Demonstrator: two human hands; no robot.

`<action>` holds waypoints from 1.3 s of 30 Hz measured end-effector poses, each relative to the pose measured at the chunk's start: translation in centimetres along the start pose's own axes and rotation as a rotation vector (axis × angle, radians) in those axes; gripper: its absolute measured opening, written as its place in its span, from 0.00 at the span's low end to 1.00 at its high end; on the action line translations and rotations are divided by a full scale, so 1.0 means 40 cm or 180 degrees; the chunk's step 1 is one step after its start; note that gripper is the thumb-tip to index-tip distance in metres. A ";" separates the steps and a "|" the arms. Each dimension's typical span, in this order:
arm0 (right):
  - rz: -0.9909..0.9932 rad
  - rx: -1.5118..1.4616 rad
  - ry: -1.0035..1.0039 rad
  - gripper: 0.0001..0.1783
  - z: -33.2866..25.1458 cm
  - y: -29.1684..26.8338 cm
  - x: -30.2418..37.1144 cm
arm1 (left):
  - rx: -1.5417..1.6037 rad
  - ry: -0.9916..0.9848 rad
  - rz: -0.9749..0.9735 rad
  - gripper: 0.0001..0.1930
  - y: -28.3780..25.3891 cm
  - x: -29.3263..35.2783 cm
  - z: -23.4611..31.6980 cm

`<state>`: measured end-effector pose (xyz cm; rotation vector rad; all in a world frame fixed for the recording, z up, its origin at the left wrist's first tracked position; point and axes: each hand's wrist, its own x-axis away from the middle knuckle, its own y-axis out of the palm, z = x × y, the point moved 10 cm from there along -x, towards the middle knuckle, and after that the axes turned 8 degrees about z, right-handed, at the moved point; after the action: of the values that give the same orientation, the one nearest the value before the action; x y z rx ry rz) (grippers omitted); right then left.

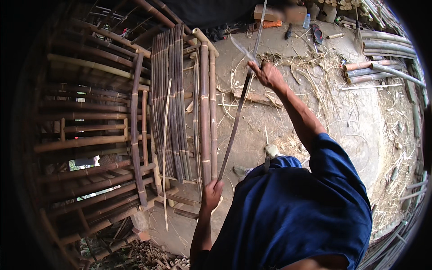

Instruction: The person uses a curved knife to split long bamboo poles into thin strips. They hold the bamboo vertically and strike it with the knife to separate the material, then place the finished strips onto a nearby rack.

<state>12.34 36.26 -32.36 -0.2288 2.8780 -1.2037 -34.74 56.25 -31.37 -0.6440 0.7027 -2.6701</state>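
Note:
A long dark bamboo strip (235, 125) slants from near my body up past the top edge of the view. My left hand (211, 195) is closed round its near end, beside the bamboo frame. Farther along, my right hand (268, 74) is closed in a fist beside the strip, arm stretched out. A knife (242, 48) with a pale, motion-blurred blade sticks out of that fist and crosses the strip; its handle is hidden by my fingers. To the left, a row of dark bamboo slats (168, 103) lies on a bamboo bench, with one thin pale strip (167, 148) across it.
Bamboo furniture frames (90, 141) fill the left side. Shavings and offcuts litter the floor (342, 130). Cut bamboo poles (389, 47) lie at the far right. A plastic bottle (307, 21), a sandal (317, 33) and a cardboard box (269, 13) are at the back.

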 end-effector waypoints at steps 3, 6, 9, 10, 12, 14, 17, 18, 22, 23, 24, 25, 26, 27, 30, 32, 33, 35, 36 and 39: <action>0.2232 0.1466 -0.2842 0.29 -0.043 0.015 0.239 | 0.0772 0.0971 0.0254 0.18 0.101 -0.130 0.194; 0.0089 0.0427 -0.1704 0.32 -0.016 0.122 0.361 | 0.1016 0.0250 -0.0246 0.27 0.145 -0.211 0.255; -0.0955 0.0198 -0.1504 0.36 -0.072 0.158 0.560 | 0.1162 -0.0074 -0.0322 0.28 0.166 -0.282 0.249; -0.1054 0.0101 -0.1689 0.37 -0.098 0.158 0.605 | 0.1072 0.0137 -0.0259 0.27 0.160 -0.290 0.256; -0.0842 0.0002 -0.1808 0.36 -0.120 0.126 0.586 | 0.0907 0.0549 -0.0104 0.24 0.143 -0.287 0.267; -0.0826 0.0201 -0.1556 0.36 -0.111 0.120 0.512 | 0.1038 0.0579 -0.0166 0.21 0.128 -0.290 0.274; -0.0130 0.0080 -0.0647 0.37 0.009 0.151 0.382 | 0.0474 0.0471 -0.0246 0.22 0.075 -0.262 0.342; 0.0120 0.0033 -0.0181 0.37 0.069 0.144 0.314 | 0.0741 0.0633 -0.0298 0.23 0.063 -0.223 0.331; -0.0438 0.0348 -0.0382 0.36 -0.018 0.044 0.294 | 0.0540 0.0364 -0.0204 0.26 0.012 -0.086 0.302; -0.0239 0.0263 -0.1178 0.35 -0.086 0.038 0.348 | 0.0493 0.0549 -0.0086 0.25 0.012 -0.088 0.318; -0.0022 0.0136 -0.1931 0.35 -0.142 0.034 0.403 | 0.0394 0.0736 0.0003 0.24 0.003 -0.091 0.337; -0.0358 0.0260 -0.1675 0.34 -0.116 0.072 0.388 | 0.0272 0.0905 0.0071 0.24 -0.013 -0.086 0.345; 0.0039 -0.0042 -0.1088 0.36 -0.023 0.081 0.313 | 0.0321 0.0746 -0.0021 0.24 -0.016 -0.075 0.336; -0.0046 0.0085 -0.1064 0.36 -0.007 0.063 0.251 | 0.0406 0.0560 -0.0078 0.24 -0.021 -0.052 0.319; -0.0845 0.0319 -0.0374 0.36 -0.050 0.058 0.263 | -0.0439 0.0149 -0.0200 0.24 -0.045 -0.047 0.301; -0.0138 0.0158 -0.1771 0.35 -0.149 0.023 0.313 | -0.0788 0.0129 -0.0150 0.23 -0.060 -0.018 0.295; -0.0145 0.0427 -0.1865 0.33 -0.156 0.029 0.289 | -0.0395 0.0348 0.0099 0.24 -0.073 0.007 0.277; -0.0313 0.0654 -0.0966 0.35 -0.036 0.042 0.147 | -0.0099 0.0538 0.0214 0.25 -0.084 0.038 0.268; 0.0128 0.0265 -0.1107 0.36 -0.009 0.010 0.092 | -0.0201 0.0512 0.0159 0.25 -0.089 0.027 0.284; 0.0596 -0.0085 -0.0740 0.36 0.123 -0.108 -0.085 | -0.0244 0.0410 -0.0065 0.25 -0.139 0.126 0.284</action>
<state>16.59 30.26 -32.89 -0.0898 2.6486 -1.0331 -34.42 54.52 -17.88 -0.5040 0.8406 -2.7339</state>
